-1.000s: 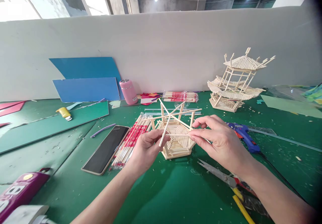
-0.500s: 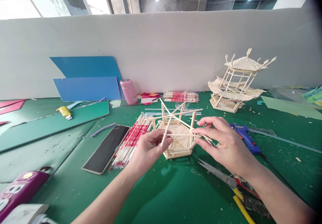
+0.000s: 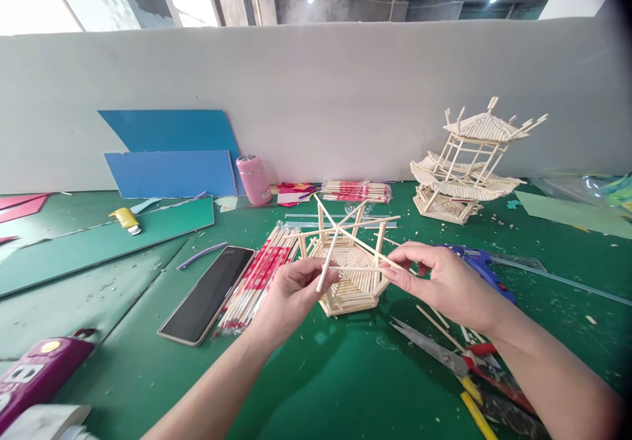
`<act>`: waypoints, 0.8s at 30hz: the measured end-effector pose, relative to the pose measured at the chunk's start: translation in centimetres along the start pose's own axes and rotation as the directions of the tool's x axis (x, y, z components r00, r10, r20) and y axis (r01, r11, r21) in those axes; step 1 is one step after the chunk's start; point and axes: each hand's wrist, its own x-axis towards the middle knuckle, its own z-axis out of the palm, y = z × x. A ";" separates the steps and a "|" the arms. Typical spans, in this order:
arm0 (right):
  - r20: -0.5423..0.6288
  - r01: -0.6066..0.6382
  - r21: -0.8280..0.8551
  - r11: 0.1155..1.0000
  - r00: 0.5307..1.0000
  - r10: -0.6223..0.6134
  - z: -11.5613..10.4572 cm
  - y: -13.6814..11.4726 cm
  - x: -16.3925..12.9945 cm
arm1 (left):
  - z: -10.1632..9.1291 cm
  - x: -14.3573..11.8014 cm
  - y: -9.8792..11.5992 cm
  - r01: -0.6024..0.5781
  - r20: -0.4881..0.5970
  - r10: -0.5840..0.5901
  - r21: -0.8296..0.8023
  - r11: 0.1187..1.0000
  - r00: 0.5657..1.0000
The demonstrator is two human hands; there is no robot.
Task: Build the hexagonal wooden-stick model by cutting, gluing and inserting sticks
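Observation:
A six-sided frame of pale wooden sticks (image 3: 353, 300) stands on the table, with posts and crossed sticks across its top. My left hand (image 3: 296, 288) pinches the left end of a thin wooden stick (image 3: 358, 269), beside the front tip of one of the crossed sticks. At the stick's right end, the thumb and fingers of my right hand (image 3: 434, 275) close on it where another crossed stick ends. The stick lies level across the front of the frame, bridging the two tips. The exact contact under my fingertips is hidden.
Scissors (image 3: 429, 348), red-handled pliers (image 3: 486, 361) and a blue glue gun (image 3: 481, 269) lie at the right. Left are bagged sticks (image 3: 261, 275), a phone (image 3: 207, 295) and a purple power strip (image 3: 42, 374). Behind stand a stick pagoda (image 3: 467, 163) and a pink bottle (image 3: 253, 180).
My right hand has shifted slightly, its fingers closing from a spread hold into a tighter pinch at the stick's right end. My left hand keeps its pinch at the left end.

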 end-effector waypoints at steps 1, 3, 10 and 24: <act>0.017 -0.014 0.047 0.999 1.000 0.013 0.1 0.1 0.1 | 0.0 0.0 0.0 0.000 0.002 0.000 -0.007 1.000 1.000; 0.051 -0.042 0.135 0.990 0.998 0.036 0.2 0.5 0.2 | -0.1 0.0 0.1 -0.007 0.021 0.007 0.001 1.000 1.000; 0.078 -0.066 0.223 0.973 0.996 0.050 0.2 1.0 0.3 | -0.4 0.1 0.4 -0.033 0.077 0.029 0.063 0.997 0.997; 0.032 -0.008 0.151 0.989 0.999 0.003 0.3 0.7 0.4 | -0.3 0.1 0.3 -0.038 0.081 0.032 0.070 0.997 0.996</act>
